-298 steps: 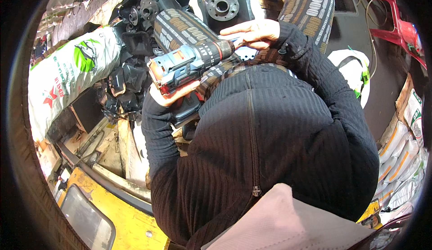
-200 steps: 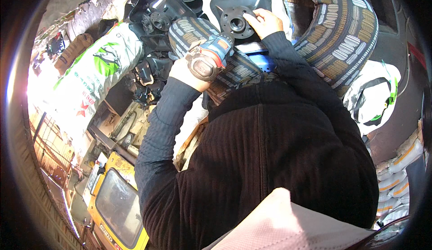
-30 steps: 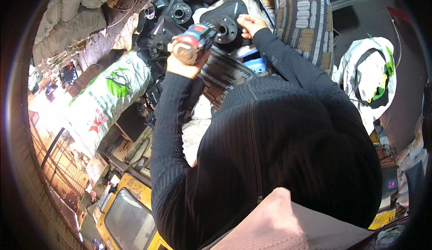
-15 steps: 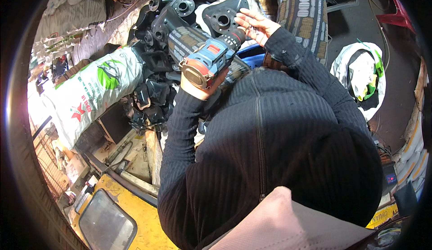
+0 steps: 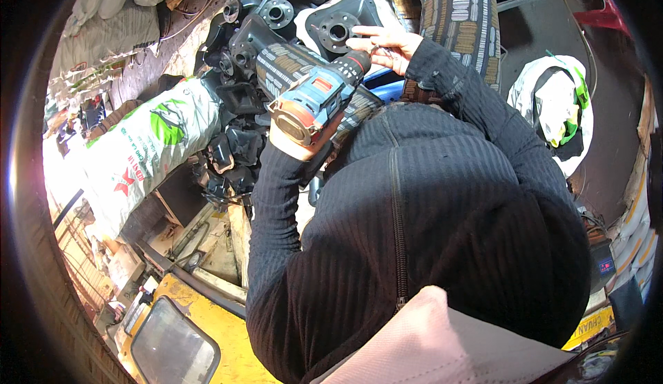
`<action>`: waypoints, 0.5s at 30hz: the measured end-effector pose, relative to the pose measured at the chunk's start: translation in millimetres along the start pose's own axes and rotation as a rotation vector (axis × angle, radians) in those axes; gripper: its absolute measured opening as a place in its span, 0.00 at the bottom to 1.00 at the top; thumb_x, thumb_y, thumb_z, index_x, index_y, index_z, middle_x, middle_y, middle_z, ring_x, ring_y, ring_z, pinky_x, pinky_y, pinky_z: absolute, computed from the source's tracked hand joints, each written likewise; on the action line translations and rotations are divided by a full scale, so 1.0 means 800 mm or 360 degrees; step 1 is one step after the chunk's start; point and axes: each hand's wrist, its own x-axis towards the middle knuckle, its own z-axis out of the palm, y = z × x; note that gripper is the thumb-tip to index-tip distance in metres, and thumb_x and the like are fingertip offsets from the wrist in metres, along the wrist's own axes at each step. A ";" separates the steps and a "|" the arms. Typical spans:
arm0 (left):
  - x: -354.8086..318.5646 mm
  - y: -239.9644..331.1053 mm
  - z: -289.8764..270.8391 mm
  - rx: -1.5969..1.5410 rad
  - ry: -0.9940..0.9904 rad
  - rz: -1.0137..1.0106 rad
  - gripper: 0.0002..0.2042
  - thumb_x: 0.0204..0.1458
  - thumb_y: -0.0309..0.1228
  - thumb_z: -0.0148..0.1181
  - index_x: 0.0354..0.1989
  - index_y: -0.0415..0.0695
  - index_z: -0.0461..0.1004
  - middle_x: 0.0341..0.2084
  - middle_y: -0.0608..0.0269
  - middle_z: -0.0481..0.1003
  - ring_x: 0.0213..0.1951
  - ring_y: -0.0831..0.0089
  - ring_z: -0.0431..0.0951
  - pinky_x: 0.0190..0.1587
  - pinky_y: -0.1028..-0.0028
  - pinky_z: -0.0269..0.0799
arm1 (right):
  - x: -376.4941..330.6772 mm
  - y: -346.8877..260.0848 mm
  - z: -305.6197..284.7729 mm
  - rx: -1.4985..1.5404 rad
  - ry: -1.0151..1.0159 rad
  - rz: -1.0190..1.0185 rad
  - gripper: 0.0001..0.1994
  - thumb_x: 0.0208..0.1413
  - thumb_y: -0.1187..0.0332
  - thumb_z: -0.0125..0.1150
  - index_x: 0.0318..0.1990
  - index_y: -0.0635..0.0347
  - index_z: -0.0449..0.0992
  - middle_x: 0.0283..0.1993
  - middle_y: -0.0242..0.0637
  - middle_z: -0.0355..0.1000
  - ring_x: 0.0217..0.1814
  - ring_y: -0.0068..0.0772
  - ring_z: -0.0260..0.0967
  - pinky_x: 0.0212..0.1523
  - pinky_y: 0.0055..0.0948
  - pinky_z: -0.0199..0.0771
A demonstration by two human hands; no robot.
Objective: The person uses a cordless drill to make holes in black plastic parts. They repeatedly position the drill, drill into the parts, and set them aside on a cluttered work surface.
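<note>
Compared with half a second ago, your left hand (image 5: pixel 298 144), clamped on the cordless drill (image 5: pixel 319 97), sits lower; your right hand (image 5: pixel 387 42), fingers apart, steadies its chuck beside the black flanged casting (image 5: pixel 338 28).

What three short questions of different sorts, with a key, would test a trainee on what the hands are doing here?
1. True or false: the left hand holds the blue drill.
2. What does the right hand rest at? A) the white sack B) the drill's front end C) the yellow machine
3. Fill in: the dark metal part just beyond the drill's tip has a round ____ in its middle.

Key: 1 true; 2 B; 3 hole.
</note>
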 end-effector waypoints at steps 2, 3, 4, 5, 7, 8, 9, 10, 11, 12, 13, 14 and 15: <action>-0.001 -0.002 -0.002 -0.0033 0.0015 0.0014 0.14 0.41 0.36 0.61 0.38 0.49 0.74 0.33 0.61 0.75 0.36 0.61 0.75 0.39 0.65 0.70 | 0.002 0.000 -0.003 -0.0063 -0.0038 0.0028 0.21 0.55 0.71 0.51 0.56 0.65 0.60 0.53 0.47 0.66 0.52 0.32 0.68 0.49 0.28 0.72; -0.001 -0.002 -0.002 -0.0047 0.0030 0.0027 0.13 0.42 0.36 0.60 0.38 0.49 0.74 0.33 0.61 0.75 0.36 0.61 0.75 0.38 0.65 0.70 | 0.002 0.001 -0.004 -0.0106 0.0026 0.0062 0.20 0.55 0.70 0.51 0.55 0.65 0.62 0.52 0.47 0.67 0.51 0.32 0.68 0.49 0.28 0.72; -0.001 -0.004 -0.003 -0.0058 0.0024 0.0014 0.14 0.42 0.36 0.60 0.38 0.49 0.74 0.33 0.61 0.75 0.36 0.61 0.75 0.38 0.65 0.70 | 0.004 0.001 -0.006 -0.0108 0.0043 0.0095 0.20 0.56 0.69 0.51 0.55 0.65 0.63 0.50 0.46 0.68 0.49 0.32 0.69 0.49 0.29 0.72; -0.002 -0.004 -0.003 -0.0069 0.0018 -0.0002 0.14 0.42 0.36 0.61 0.38 0.49 0.74 0.33 0.61 0.75 0.36 0.61 0.75 0.38 0.64 0.70 | 0.006 0.002 -0.008 -0.0099 0.0141 0.0153 0.19 0.56 0.68 0.52 0.54 0.65 0.64 0.49 0.46 0.69 0.48 0.32 0.70 0.49 0.29 0.72; -0.001 -0.006 -0.004 -0.0084 0.0017 -0.0038 0.14 0.42 0.36 0.61 0.39 0.48 0.74 0.33 0.61 0.75 0.36 0.61 0.75 0.39 0.64 0.70 | 0.010 0.008 -0.012 0.0058 0.0147 0.0171 0.18 0.56 0.66 0.52 0.51 0.65 0.67 0.44 0.43 0.71 0.45 0.32 0.70 0.49 0.31 0.72; -0.001 -0.007 -0.005 -0.0088 0.0020 -0.0056 0.14 0.41 0.36 0.61 0.39 0.48 0.74 0.33 0.61 0.75 0.36 0.61 0.75 0.39 0.64 0.70 | 0.012 0.012 -0.016 0.0208 0.0071 0.0177 0.17 0.56 0.66 0.53 0.50 0.66 0.68 0.42 0.42 0.72 0.43 0.32 0.71 0.49 0.31 0.72; 0.001 -0.008 -0.005 -0.0077 0.0019 -0.0058 0.15 0.41 0.36 0.62 0.39 0.48 0.74 0.34 0.61 0.75 0.37 0.61 0.75 0.39 0.64 0.70 | 0.016 0.018 -0.019 0.0304 0.0376 0.0118 0.15 0.55 0.66 0.54 0.47 0.65 0.71 0.36 0.39 0.72 0.38 0.31 0.70 0.46 0.32 0.73; 0.003 -0.009 -0.005 -0.0101 0.0021 -0.0086 0.15 0.41 0.36 0.62 0.39 0.48 0.74 0.34 0.61 0.75 0.37 0.61 0.75 0.39 0.64 0.70 | 0.020 0.023 -0.024 0.0258 0.0516 0.0075 0.14 0.55 0.66 0.53 0.46 0.65 0.71 0.35 0.38 0.71 0.38 0.31 0.70 0.46 0.31 0.73; 0.004 -0.010 -0.006 -0.0112 0.0018 -0.0105 0.15 0.40 0.36 0.63 0.39 0.48 0.74 0.34 0.61 0.75 0.37 0.61 0.76 0.40 0.64 0.70 | 0.024 0.027 -0.029 0.0251 0.0544 0.0035 0.14 0.55 0.66 0.53 0.45 0.65 0.72 0.35 0.37 0.71 0.37 0.30 0.70 0.45 0.31 0.74; 0.005 -0.012 -0.006 -0.0110 0.0008 -0.0114 0.16 0.40 0.36 0.63 0.39 0.48 0.74 0.34 0.61 0.75 0.37 0.61 0.76 0.40 0.64 0.70 | 0.027 0.032 -0.036 0.0265 0.0690 0.0026 0.13 0.56 0.66 0.53 0.44 0.65 0.73 0.34 0.36 0.71 0.36 0.30 0.70 0.44 0.31 0.74; 0.007 -0.014 -0.006 -0.0113 0.0002 -0.0126 0.16 0.40 0.36 0.63 0.39 0.48 0.74 0.34 0.61 0.75 0.38 0.61 0.75 0.40 0.65 0.70 | 0.031 0.036 -0.043 0.0317 0.0656 0.0028 0.12 0.55 0.66 0.54 0.43 0.63 0.73 0.30 0.33 0.70 0.33 0.27 0.69 0.40 0.29 0.75; 0.008 -0.017 -0.006 -0.0104 -0.0003 -0.0132 0.16 0.40 0.36 0.63 0.40 0.47 0.74 0.35 0.61 0.75 0.38 0.61 0.75 0.41 0.65 0.70 | 0.033 0.039 -0.050 0.0241 0.0749 0.0021 0.12 0.55 0.66 0.54 0.43 0.62 0.73 0.30 0.32 0.69 0.31 0.26 0.68 0.38 0.29 0.75; 0.009 -0.019 -0.004 -0.0096 -0.0012 -0.0138 0.17 0.40 0.36 0.64 0.40 0.47 0.74 0.35 0.60 0.75 0.39 0.61 0.75 0.42 0.65 0.69 | 0.036 0.041 -0.057 0.0184 0.0844 0.0029 0.11 0.55 0.67 0.54 0.43 0.61 0.74 0.29 0.31 0.68 0.30 0.25 0.67 0.36 0.29 0.75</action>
